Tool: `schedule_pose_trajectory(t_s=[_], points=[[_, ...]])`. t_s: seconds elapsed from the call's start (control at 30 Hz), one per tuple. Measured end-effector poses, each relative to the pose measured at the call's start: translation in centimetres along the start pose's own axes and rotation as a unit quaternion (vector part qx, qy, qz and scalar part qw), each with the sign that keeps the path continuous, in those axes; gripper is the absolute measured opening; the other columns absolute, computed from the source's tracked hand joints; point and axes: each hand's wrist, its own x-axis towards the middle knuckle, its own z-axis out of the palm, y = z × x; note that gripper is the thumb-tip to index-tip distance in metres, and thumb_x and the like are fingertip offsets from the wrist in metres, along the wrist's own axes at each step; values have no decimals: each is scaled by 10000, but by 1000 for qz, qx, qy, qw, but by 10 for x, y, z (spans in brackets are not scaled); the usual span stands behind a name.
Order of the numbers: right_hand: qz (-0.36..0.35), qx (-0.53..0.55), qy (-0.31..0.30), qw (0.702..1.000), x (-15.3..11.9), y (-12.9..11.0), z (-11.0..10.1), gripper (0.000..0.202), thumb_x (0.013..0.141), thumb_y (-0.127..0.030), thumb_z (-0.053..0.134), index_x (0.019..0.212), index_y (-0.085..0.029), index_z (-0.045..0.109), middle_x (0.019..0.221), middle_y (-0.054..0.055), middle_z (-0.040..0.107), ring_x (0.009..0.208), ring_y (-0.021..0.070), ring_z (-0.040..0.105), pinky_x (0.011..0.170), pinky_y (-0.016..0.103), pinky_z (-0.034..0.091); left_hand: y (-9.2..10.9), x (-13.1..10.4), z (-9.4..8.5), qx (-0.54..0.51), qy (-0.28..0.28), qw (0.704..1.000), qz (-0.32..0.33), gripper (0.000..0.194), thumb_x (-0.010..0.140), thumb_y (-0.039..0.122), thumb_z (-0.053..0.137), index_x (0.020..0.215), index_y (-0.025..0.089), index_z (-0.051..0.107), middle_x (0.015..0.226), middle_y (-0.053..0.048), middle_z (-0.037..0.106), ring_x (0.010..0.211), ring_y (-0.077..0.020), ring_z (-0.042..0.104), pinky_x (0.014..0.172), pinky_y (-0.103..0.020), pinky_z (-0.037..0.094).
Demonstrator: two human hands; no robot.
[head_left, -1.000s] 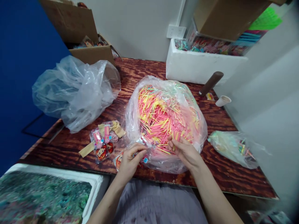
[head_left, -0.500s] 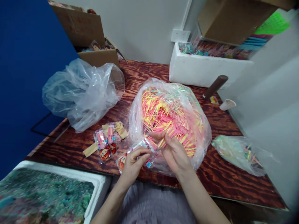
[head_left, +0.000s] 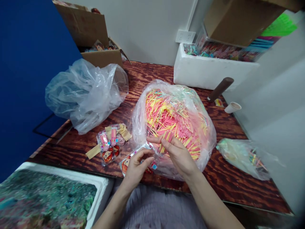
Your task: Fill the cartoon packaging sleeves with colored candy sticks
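Note:
A large clear plastic bag lies open on the table, full of thin pink and yellow sticks. Over its near edge, my right hand is closed around a small bundle of pink and yellow sticks, pinned between thumb and fingers. My left hand hovers just left of it, fingers loosely curled and thumb apart, with nothing visible in its grip. Beneath and behind that hand are printed clear packets with a red-haired cartoon figure. Filled packets holding pink sticks lie farther left, beside beige strips.
A crumpled clear bag and a cardboard box occupy the left back. At the right are a white foam box, a brown cylinder, a paper cup and a small bag. A foam bin stands at lower left.
My right hand has turned, and its bundle of sticks now stands more upright between the fingers. The left thumb and forefinger have parted slightly.

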Motion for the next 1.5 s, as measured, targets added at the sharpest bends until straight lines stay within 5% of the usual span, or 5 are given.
schedule_pose_trajectory(t_s=[0.2, 0.47, 0.8, 1.23, 1.5], points=[[34, 104, -8, 994, -1, 16, 1, 191, 886, -398, 613, 920, -226, 691, 1209, 70, 696, 1241, 257, 541, 1093, 481, 323, -3, 0, 4, -56, 26, 998, -25, 141, 802, 312, 688, 864, 189, 720, 835, -19, 674, 776, -154, 605, 716, -235, 472], [58, 126, 30, 990, -14, 11, 8, 443, 861, -360, 655, 1286, -306, 538, 1309, 60, 629, 1161, 230, 600, 1034, 454, 430, -7, 3, 8, -124, 69, 989, -49, 170, 801, 336, 690, 886, 194, 731, 891, -34, 720, 839, -175, 643, 767, -254, 496], [-3, 148, 102, 984, -15, 33, 18, 246, 868, -420, 643, 1005, -226, 707, 1083, 78, 734, 1099, 255, 638, 1005, 449, 462, -3, 5, 5, -116, 48, 991, -42, 161, 771, 320, 728, 847, 179, 713, 796, -7, 681, 750, -137, 606, 714, -223, 480], [-117, -41, 56, 991, -7, -13, 4, 362, 994, -424, 405, 1143, -279, 701, 1296, 40, 643, 1305, 237, 487, 1142, 446, 290, 5, -1, 1, -2, 30, 999, -11, 213, 854, 355, 611, 847, 190, 746, 838, -28, 729, 804, -177, 645, 759, -252, 499], [-28, -203, -25, 979, 0, 9, 2, 298, 949, -421, 520, 1082, -262, 733, 1294, 61, 637, 1250, 236, 528, 1117, 443, 314, 0, -3, 1, -5, 37, 999, -15, 213, 868, 361, 610, 857, 191, 737, 784, -13, 703, 739, -157, 611, 703, -234, 477]])
